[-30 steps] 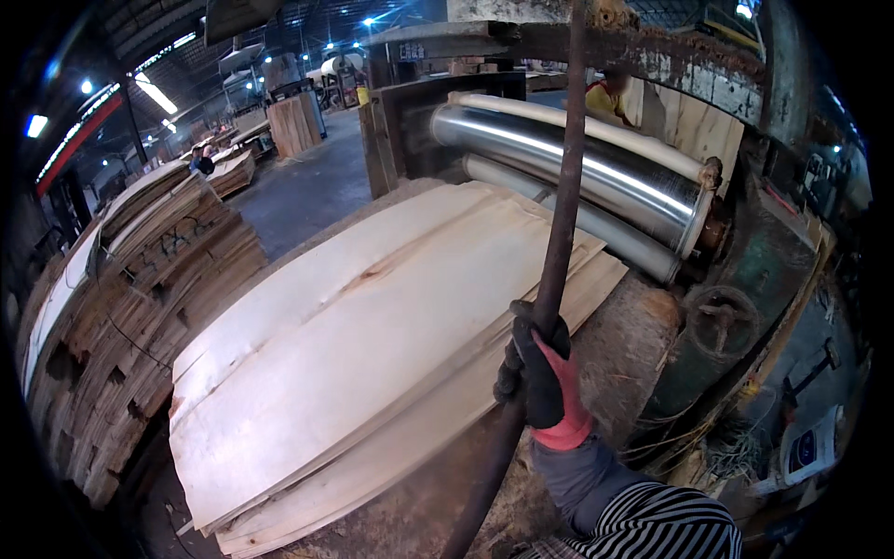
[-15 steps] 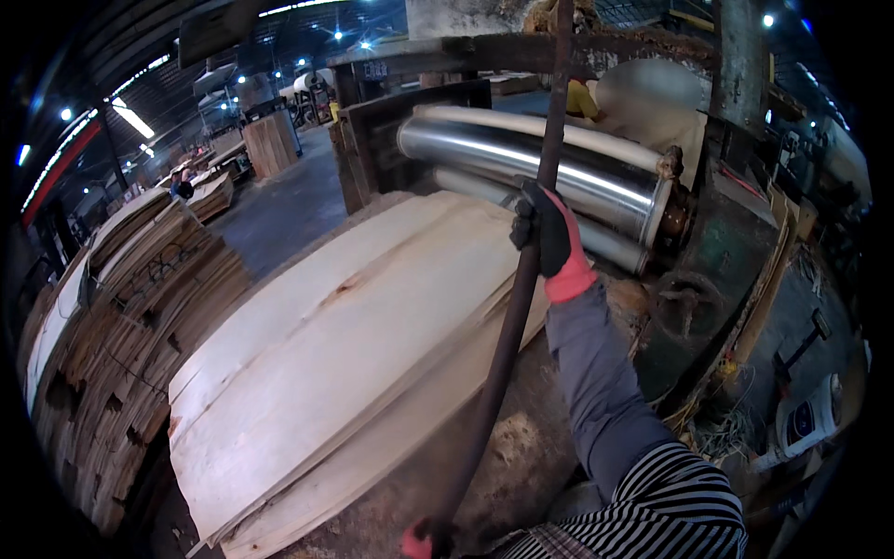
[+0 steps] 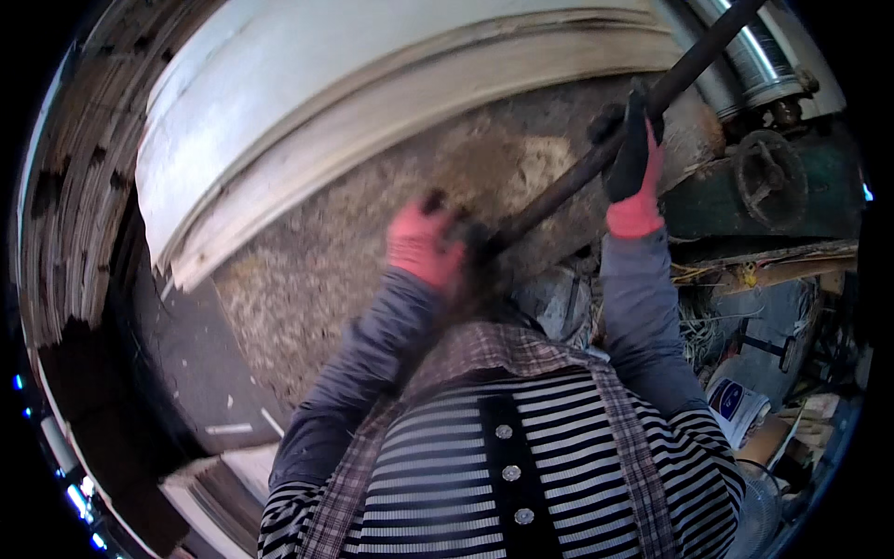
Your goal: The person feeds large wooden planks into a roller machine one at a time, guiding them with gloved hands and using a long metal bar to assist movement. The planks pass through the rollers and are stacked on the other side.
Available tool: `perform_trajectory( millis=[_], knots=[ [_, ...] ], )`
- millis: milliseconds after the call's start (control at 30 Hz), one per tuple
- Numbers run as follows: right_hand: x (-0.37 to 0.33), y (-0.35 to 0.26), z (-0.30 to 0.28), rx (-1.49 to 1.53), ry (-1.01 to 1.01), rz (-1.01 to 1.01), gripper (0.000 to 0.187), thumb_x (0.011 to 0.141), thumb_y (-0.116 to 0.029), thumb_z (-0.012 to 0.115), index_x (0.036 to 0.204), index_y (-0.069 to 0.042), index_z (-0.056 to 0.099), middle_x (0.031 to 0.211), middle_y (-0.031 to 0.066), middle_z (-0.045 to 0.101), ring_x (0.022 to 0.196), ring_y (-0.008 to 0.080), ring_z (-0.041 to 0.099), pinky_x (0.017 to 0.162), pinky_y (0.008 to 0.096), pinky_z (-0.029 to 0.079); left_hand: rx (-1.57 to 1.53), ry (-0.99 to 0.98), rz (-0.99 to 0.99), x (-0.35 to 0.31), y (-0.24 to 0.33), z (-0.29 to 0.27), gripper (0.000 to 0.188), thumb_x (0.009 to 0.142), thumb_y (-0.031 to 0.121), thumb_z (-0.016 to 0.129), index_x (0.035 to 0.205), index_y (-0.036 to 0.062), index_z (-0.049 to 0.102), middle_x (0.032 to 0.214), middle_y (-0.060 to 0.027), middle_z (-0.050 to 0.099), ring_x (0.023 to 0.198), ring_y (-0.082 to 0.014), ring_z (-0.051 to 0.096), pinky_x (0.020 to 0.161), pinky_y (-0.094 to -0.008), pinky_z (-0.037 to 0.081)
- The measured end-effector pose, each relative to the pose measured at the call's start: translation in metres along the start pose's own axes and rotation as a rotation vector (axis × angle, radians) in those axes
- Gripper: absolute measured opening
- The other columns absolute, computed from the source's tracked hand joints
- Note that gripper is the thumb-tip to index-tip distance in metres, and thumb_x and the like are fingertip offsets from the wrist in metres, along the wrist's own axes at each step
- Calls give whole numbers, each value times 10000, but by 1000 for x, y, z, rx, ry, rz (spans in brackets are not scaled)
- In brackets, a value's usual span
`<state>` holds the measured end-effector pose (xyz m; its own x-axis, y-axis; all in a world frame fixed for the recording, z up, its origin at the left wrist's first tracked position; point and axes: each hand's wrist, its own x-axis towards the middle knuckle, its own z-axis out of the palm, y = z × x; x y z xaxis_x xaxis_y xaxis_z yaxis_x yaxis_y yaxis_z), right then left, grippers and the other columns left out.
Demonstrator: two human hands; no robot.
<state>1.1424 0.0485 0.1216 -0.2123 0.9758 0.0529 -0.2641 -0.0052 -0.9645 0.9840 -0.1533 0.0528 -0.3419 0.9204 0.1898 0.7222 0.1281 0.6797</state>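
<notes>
A long dark pole (image 3: 703,56) slants from the upper right down toward my body. My right hand (image 3: 637,158), in a black and red glove, is closed around it partway up. By the pole's blurred lower end is my left hand (image 3: 426,242), in a similar glove, its dark fingertips smeared by motion. Whether it touches the pole is not clear. Beyond my hands, pale wood veneer sheets (image 3: 307,65) lie stacked on a rough, worn brown surface (image 3: 326,270).
Shiny metal rollers (image 3: 759,61) and a handwheel (image 3: 771,179) stand at the right. A tall stack of veneer (image 3: 70,186) rises on the left. A white bucket (image 3: 736,410) sits low on the right, near a hammer-like tool (image 3: 768,347) and loose fibres.
The view has tilted down toward my body. My left hand has come into fuller view near the pole's lower end. My right hand keeps its hold on the pole.
</notes>
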Motion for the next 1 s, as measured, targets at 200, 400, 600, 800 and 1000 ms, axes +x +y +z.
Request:
perform_trajectory(
  millis=[200,400,600,800,1000],
  knots=[
    [7,27,-7,71,129,-32,304,839,-260,531,1051,-59,450,801,73,549,703,161,548,642,288,461,20,396,-271,-86,-78,-63,274,788,67,540,1060,39,549,1127,-165,458,1083,-274,432,921,-335,343],
    [-39,37,-16,-93,86,111,453,831,-255,542,1196,-50,371,1057,108,517,963,184,507,845,322,416,-41,470,-418,-151,-84,-84,276,841,128,517,1097,24,527,1163,-163,435,1099,-253,429,922,-323,349],
    [-114,69,-3,-391,315,-284,732,781,-202,597,1323,-13,143,1318,186,257,1183,286,325,970,375,304,-176,606,-407,-211,-110,-122,318,825,81,525,1132,2,488,1207,-169,403,1085,-252,450,909,-325,370],
    [-224,96,148,-827,-5,-438,782,734,-157,627,1320,4,135,1343,232,171,1249,339,193,1022,422,186,22,635,-421,-302,-167,-216,406,777,50,559,1167,19,453,1191,-171,419,1008,-260,500,864,-327,409],
    [-330,108,358,-872,-504,-626,761,691,-181,648,1288,22,222,1275,238,304,1176,374,310,981,429,267,-74,771,-512,-415,-227,-323,407,806,34,531,1189,-22,405,1202,-170,396,1050,-260,479,880,-326,404]
  ],
)
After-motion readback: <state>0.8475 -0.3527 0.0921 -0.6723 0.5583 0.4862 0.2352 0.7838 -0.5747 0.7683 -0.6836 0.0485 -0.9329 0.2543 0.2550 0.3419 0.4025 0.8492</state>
